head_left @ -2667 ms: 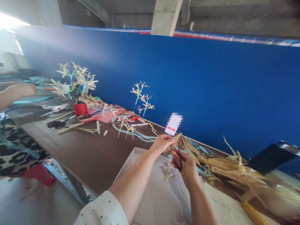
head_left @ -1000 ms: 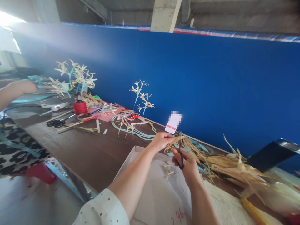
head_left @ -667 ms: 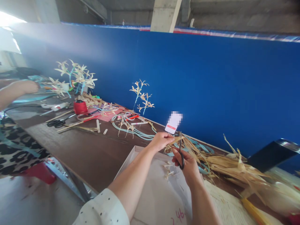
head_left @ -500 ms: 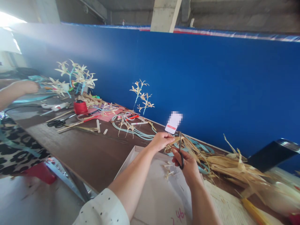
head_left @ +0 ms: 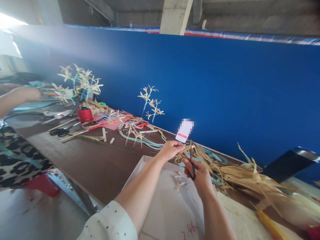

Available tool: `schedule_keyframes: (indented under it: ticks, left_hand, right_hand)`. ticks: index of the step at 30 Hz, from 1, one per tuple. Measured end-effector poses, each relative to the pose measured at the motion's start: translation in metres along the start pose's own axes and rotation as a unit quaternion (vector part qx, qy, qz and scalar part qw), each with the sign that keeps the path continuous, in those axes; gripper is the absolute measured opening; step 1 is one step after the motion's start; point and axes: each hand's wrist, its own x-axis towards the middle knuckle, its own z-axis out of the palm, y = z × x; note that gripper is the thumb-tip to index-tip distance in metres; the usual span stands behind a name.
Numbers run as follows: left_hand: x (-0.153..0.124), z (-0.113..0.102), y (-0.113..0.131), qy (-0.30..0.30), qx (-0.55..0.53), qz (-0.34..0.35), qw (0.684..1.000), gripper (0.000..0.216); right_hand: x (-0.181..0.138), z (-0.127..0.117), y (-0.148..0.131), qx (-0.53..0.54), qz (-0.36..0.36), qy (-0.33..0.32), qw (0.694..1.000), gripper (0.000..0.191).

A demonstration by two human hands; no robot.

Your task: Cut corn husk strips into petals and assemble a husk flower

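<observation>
Between the fingertips of my left hand (head_left: 172, 149) is a strip of dried husk (head_left: 186, 148), pinched and pointing right. My right hand (head_left: 199, 173) is closed around the black handles of a pair of scissors (head_left: 192, 165), whose blades point up and meet the strip. Whether the blades are fully closed I cannot tell. Below both hands lies a shallow white box (head_left: 160, 196) with small pale scraps (head_left: 179, 181) in it. A phone (head_left: 182, 131) with a partly blurred screen leans against the blue panel just beyond my left hand.
Dried husks (head_left: 240, 175) are heaped on the right near a dark cylinder (head_left: 291, 163). Husk flowers (head_left: 151, 103) stand along the blue panel (head_left: 225, 93). At left are another pair of scissors (head_left: 63, 130), a glue gun (head_left: 58, 115) and a co-worker's arm (head_left: 21, 96).
Both hands stay in nearly the same place, with the strip still at the scissors. The whole view has shifted very slightly. The co-worker's second hand shows a little more at left.
</observation>
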Motion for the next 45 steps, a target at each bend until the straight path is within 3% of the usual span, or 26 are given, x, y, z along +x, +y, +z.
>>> schedule_keyframes:
  ticks: [14,23,36,40,45]
  left_hand:
    - [-0.005,0.0,0.008,-0.059,-0.123,-0.058,0.989,0.016]
    - [-0.004,0.0,0.005,-0.088,-0.104,-0.056,0.989,0.015]
    - [-0.005,0.0,0.005,-0.061,-0.077,-0.038,0.994,0.019]
    - [-0.001,0.001,0.005,-0.006,-0.119,-0.043,0.992,0.016]
    - [0.003,0.004,0.005,0.065,-0.148,-0.045,0.986,0.009]
  right_hand:
    - [0.003,-0.003,0.011,0.038,-0.021,0.01,0.999,0.048]
    - [0.004,-0.003,0.012,0.045,-0.017,0.017,0.999,0.046]
    - [0.005,-0.004,0.015,0.054,-0.011,0.038,0.998,0.046]
    - [0.003,-0.003,0.012,0.043,0.012,0.043,0.998,0.048]
    - [-0.001,0.005,0.007,0.023,0.02,-0.016,0.999,0.051]
